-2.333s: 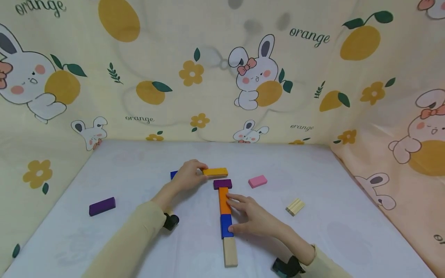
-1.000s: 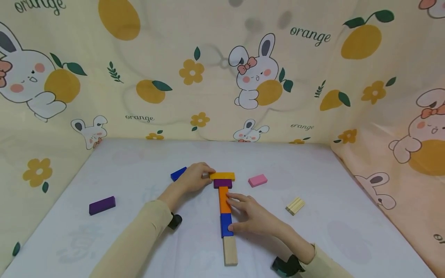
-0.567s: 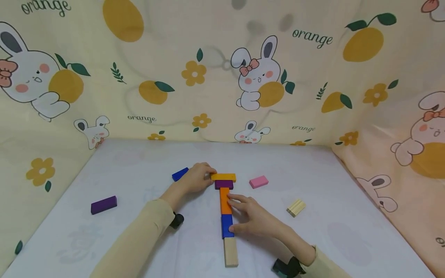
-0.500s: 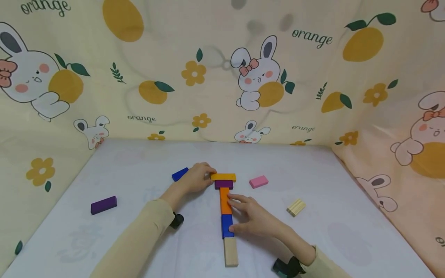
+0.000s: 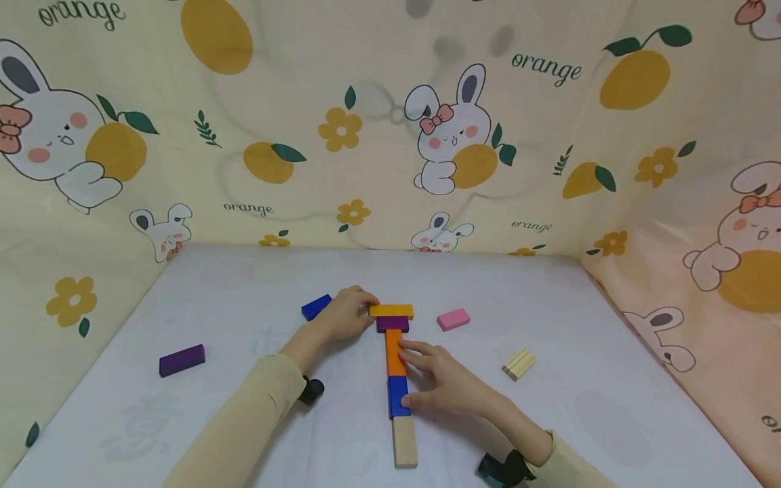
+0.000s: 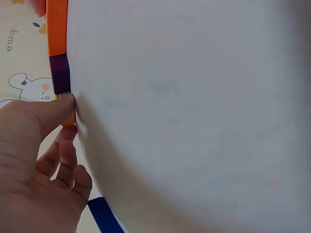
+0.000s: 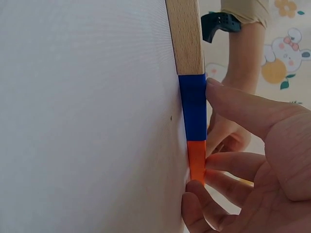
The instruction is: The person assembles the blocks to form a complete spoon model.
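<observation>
In the head view, my left hand [image 5: 346, 313] pinches the left end of a yellow block [image 5: 393, 311] between thumb and fingers. That block lies crosswise against the far side of a short purple block [image 5: 393, 324]. Running toward me from there, end to end, are an orange block [image 5: 394, 352], a blue block [image 5: 398, 396] and a plain wood block [image 5: 405, 442]. My right hand [image 5: 448, 383] rests along the row's right side, with its thumb touching the blue block and fingertips on the orange one. The right wrist view shows its fingers [image 7: 235, 165] loosely bent, not wrapped round the blocks.
Another blue block [image 5: 315, 307] lies partly behind my left hand. A long purple block [image 5: 182, 360] is at the left, a pink block [image 5: 453, 319] right of the row. Farther right sits a small bundle of pale wooden strips [image 5: 519, 364]. A patterned cloth backdrop surrounds the white tabletop [image 5: 256, 434].
My left hand has moved the yellow block right and slightly toward me, up against the short purple block. Over the last half second it stays there. The right hand has kept its place.
</observation>
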Motion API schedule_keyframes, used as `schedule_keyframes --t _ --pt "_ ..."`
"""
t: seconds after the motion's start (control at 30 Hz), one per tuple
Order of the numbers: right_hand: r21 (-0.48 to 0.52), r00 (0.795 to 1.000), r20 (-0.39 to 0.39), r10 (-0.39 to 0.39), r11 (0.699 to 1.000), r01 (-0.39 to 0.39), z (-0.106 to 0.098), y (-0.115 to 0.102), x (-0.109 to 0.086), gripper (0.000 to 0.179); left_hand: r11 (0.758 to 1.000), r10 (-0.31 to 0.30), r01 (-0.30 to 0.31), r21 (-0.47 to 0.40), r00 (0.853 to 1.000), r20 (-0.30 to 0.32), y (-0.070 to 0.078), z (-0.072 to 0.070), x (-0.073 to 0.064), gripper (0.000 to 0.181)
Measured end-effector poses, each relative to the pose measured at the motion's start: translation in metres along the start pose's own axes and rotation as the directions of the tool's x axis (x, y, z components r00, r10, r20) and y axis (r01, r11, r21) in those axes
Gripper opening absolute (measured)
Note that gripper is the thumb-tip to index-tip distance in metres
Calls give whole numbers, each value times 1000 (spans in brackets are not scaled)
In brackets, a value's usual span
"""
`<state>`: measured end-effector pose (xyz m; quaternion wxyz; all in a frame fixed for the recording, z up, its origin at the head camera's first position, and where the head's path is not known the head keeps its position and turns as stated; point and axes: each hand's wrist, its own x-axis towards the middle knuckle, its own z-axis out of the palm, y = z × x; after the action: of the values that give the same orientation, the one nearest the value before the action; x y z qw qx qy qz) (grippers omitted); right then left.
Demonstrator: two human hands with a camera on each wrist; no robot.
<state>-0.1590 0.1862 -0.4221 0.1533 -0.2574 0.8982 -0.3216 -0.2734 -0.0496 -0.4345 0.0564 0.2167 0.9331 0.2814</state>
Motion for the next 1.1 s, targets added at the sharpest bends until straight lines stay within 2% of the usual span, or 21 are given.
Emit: schedule_keyframes --t 0.23,0.4,0.53,0.67,0.73,0.8,0.9,0.97,1.1 --pt "-2 1000 -1 3 1000 -3 1 3 -1 77 1000 -10 10 -3 1000 10 0 1 0 31" --pt "1 1000 -1 4 1000 -4 1 3 -1 77 1000 4 -4 -9 1000 2 0 1 0 32" --pt "-1 1000 4 2 1000 -2 0 3 0 77 1000 10 -10 -12 1000 -6 -2 0 -1 41" --pt "-9 1000 7 14 1000 -14 1 1 1 77 998 -7 6 -65 1000 -20 -4 -8 -9 53" --pt "-10 1000 9 19 1000 -19 1 0 2 77 993 -6 0 -121 999 -50 -5 -16 -19 54" --pt "-5 1000 12 18 1000 -18 1 -2 2 77 986 20 -36 -163 995 -103 -8 -28 -34 49" --pt "-10 1000 13 13 1000 -13 1 -3 1 77 978 54 -93 -188 978 -201 -14 -46 -60 41" --pt "-12 1000 8 16 1000 -16 0 -3 1 76 975 65 -114 -190 968 -243 -21 -58 -76 37" --pt "-11 1000 6 24 1000 -24 -1 -4 0 76 973 35 -89 -211 968 -248 -35 -76 -104 32"
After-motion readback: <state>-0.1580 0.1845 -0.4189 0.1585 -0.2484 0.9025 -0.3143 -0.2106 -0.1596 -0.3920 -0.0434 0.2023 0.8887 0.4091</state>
